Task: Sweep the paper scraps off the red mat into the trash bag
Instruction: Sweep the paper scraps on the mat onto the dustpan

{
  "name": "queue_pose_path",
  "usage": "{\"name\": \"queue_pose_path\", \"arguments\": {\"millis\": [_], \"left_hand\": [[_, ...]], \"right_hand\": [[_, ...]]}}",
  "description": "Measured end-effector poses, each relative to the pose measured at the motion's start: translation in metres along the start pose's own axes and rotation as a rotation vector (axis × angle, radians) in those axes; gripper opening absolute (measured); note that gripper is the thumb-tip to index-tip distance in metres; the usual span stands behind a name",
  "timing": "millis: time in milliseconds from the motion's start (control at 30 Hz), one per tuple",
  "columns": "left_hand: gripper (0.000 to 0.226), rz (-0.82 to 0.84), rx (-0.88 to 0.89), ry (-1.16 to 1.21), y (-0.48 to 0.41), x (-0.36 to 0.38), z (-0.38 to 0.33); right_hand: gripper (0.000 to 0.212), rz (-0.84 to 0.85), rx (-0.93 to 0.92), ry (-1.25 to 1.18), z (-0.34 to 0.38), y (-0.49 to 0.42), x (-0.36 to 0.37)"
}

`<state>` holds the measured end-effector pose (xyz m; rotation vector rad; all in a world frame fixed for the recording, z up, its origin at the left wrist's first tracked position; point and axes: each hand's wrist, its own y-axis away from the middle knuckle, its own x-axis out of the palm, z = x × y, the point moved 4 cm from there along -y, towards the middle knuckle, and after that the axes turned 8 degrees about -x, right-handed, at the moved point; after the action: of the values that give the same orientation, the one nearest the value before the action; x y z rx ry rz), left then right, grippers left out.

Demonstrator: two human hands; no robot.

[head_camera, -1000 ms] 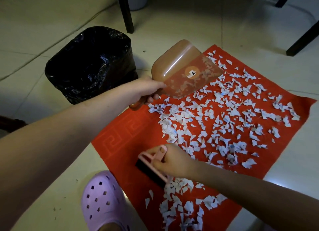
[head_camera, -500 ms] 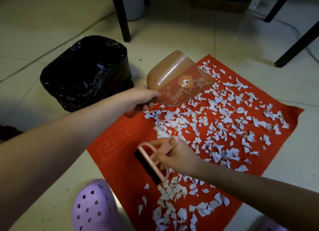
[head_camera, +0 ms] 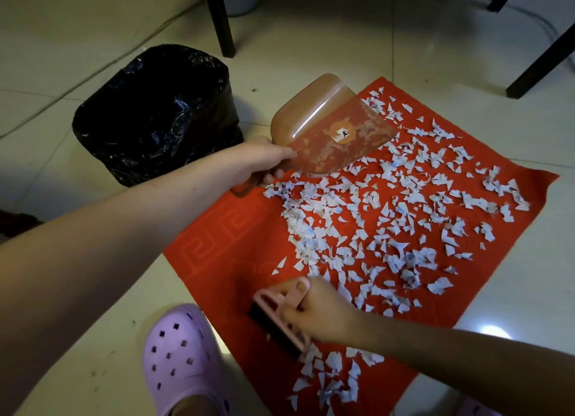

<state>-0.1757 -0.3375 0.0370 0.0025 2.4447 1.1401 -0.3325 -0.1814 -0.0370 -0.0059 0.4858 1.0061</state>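
Observation:
A red mat (head_camera: pixel 214 244) lies on the tiled floor, strewn with several white paper scraps (head_camera: pixel 373 213). My left hand (head_camera: pixel 264 163) grips the handle of a translucent brown dustpan (head_camera: pixel 326 126), tilted over the mat's far left corner with its lip among the scraps. My right hand (head_camera: pixel 320 316) holds a pink hand brush (head_camera: pixel 280 316) with black bristles, set on the mat's near edge, with more scraps just behind it. A black trash bag (head_camera: pixel 155 114) stands open on the floor left of the mat.
A lilac clog (head_camera: pixel 180 353) on my foot sits at the mat's near left corner. Black furniture legs (head_camera: pixel 221 17) stand behind the bag and at the far right (head_camera: pixel 541 58). Pale floor tiles surround the mat.
My right hand has drawn the brush back toward me, to the mat's near edge. The dustpan and left hand keep their place by the far corner. My head shifted a little.

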Motion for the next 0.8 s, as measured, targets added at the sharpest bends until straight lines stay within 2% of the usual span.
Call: {"name": "queue_pose_path", "arguments": {"millis": [100,200,267,367,533,667,800], "left_hand": [[0.026,-0.005,-0.005,-0.008,0.0,0.0,0.001],[0.025,-0.009,-0.012,-0.013,-0.001,0.0,0.0],[0.022,-0.008,-0.009,-0.015,0.0,0.0,-0.002],[0.019,-0.003,-0.003,-0.012,0.002,0.003,-0.005],[0.019,0.019,-0.009,-0.027,0.004,0.01,-0.007],[0.019,0.012,-0.002,-0.038,0.004,0.012,-0.008],[0.02,0.017,0.002,-0.037,0.002,0.011,-0.008]], "right_hand": [[0.034,-0.209,0.04,0.018,0.005,-0.006,-0.038],[0.034,-0.322,-0.01,0.059,0.013,-0.01,-0.065],[0.033,-0.338,-0.03,0.019,0.013,-0.012,-0.069],[0.031,-0.25,0.01,-0.089,0.009,-0.012,-0.054],[0.035,-0.125,0.029,0.0,-0.006,-0.017,-0.027],[0.032,-0.218,0.172,0.043,-0.016,-0.023,-0.056],[0.033,-0.379,0.094,0.13,-0.006,-0.015,-0.092]]}}
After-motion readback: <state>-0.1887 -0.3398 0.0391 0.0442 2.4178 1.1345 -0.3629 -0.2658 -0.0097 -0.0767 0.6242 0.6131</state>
